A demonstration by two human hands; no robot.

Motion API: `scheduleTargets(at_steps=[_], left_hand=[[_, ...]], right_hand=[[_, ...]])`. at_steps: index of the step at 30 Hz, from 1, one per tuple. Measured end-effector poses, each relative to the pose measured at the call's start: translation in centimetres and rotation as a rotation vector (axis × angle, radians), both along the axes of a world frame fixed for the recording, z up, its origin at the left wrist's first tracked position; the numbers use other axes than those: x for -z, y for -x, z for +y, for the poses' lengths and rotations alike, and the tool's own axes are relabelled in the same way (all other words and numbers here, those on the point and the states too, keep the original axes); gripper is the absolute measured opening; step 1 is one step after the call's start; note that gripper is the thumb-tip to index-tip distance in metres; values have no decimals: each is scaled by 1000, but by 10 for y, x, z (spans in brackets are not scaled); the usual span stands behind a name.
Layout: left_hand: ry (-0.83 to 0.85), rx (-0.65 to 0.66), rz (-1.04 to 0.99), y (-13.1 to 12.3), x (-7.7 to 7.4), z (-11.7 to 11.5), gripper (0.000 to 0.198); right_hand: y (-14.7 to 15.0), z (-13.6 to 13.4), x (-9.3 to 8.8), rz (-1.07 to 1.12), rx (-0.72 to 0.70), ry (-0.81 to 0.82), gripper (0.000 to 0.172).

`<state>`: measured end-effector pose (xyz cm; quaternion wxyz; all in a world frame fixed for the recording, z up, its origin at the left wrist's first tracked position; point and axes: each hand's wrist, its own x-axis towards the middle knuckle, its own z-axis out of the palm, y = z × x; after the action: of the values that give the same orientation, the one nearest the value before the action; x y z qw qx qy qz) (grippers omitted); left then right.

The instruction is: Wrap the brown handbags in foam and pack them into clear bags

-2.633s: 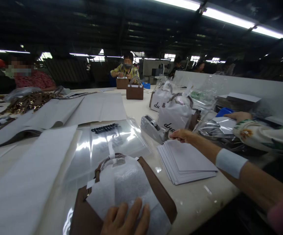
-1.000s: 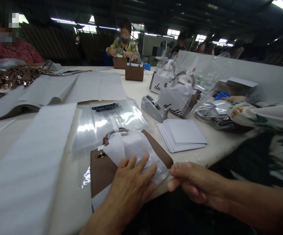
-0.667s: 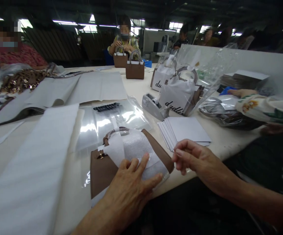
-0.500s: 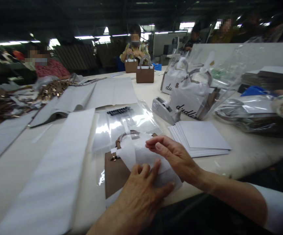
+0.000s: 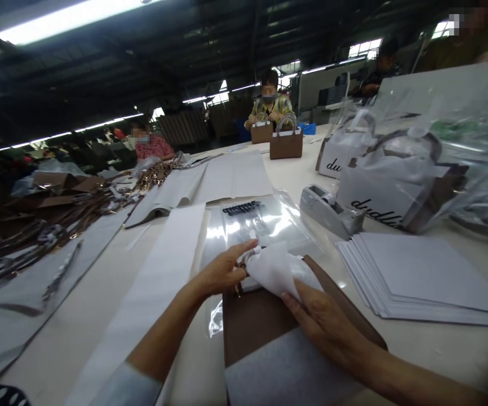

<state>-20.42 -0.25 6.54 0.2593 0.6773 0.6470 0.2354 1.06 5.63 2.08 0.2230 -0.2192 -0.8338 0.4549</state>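
Observation:
A brown handbag (image 5: pixel 261 318) lies on the table before me, its lower part covered by a white sheet. My left hand (image 5: pixel 225 269) is at the bag's top left corner, with thumb and index finger around the handle (image 5: pixel 246 260). White tissue paper (image 5: pixel 275 268) is bunched over the handles and the upper part of the bag. The tissue's right side is in my right hand (image 5: pixel 322 316), thumb on top; its other fingers are partly hidden. Beneath the bag's top edge lies a clear plastic sheet (image 5: pixel 269 225) with a black coiled strip (image 5: pixel 241 208) on it.
Right of the bag are a stack of white cards (image 5: pixel 421 276), a grey tape dispenser (image 5: pixel 331 211) and wrapped handbags (image 5: pixel 379 186). Long white paper (image 5: pixel 155 282) lies left, beyond it a heap of brown straps (image 5: pixel 70 220). Across the table a person handles brown bags (image 5: pixel 286 144).
My left hand has gone from the tissue's lower part up to the handle. My right hand has lowered and taken the tissue, which is now folded up off the bag's front. The view has tilted.

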Motion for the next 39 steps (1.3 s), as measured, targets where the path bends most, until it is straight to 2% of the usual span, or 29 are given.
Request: scheduleTargets(at_steps=[2,5,8,12,16,19,22,25,28,31,34,39], left_hand=[[154,177,6,16,5,27,57],[210,269,42,30,11,47,35],[165,242,112,35,17,48,19],[5,101,213,30,35,41,4],[-108,-23,285,26,50,33,9],[-85,75,286,35,50,37,13],[-41,207,292,40,44,50,5],[-93,170,300,30,45,55,12],[-172,57,253,16,51,40,22],[-197,-14,162,9,51,15,21],[-173,-14,77,9,43,-4,17],[-179,-1,44,2,34,-21,18]], right_hand=[[-1,2,3,-37,35,43,35],[-3,6,7,-100,74,79,33],[-3,8,9,-52,73,27,34],[-3,6,12,6,-7,-134,41],[-6,2,17,38,-105,-338,48],[-8,1,19,96,-80,-418,53],[-9,1,19,120,-59,-445,55],[-10,1,21,112,-63,-456,54],[-11,-1,23,122,-75,-395,51],[-9,-2,22,100,-45,-231,47],[-8,-2,20,86,-15,-109,43],[-11,0,16,113,6,-95,39]])
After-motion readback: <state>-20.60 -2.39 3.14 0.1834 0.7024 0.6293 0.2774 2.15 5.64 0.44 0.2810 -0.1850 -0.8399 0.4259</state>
